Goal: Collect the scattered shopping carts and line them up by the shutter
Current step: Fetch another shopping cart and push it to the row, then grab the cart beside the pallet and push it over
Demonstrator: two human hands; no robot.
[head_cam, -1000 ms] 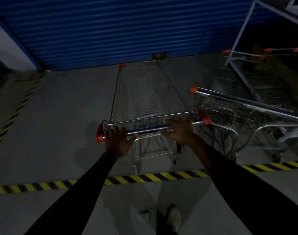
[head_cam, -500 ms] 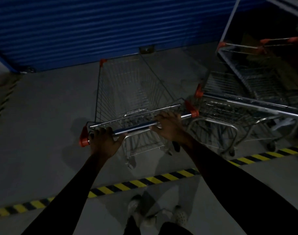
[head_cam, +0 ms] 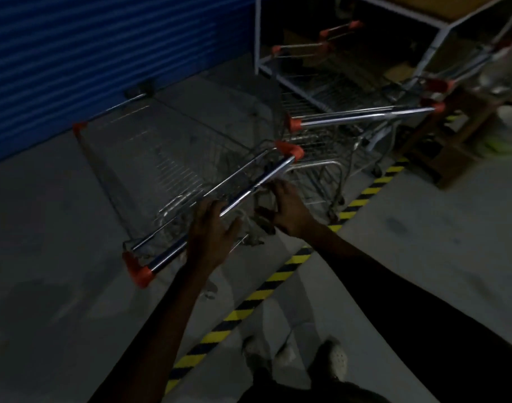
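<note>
Now that my left hand point(head_cam: 212, 232) and right hand point(head_cam: 289, 212) have released the handle point(head_cam: 257, 184), fingers spread apart, the cart point(head_cam: 161, 158) stands nose toward the shutter point(head_cam: 103, 53), apparently parked.

wire cart point(head_cam: 176, 181) nose toward blue shutter point(head_cam: 103, 53), second cart point(head_cam: 351, 117) beside

Yellow-and-black striped tape point(head_cam: 249, 303) runs diagonally over the grey floor point(head_cam: 45, 228) from lower centre toward the right; a white metal frame point(head_cam: 257, 33) upper right, a wooden stand point(head_cam: 452, 141) below it
</note>
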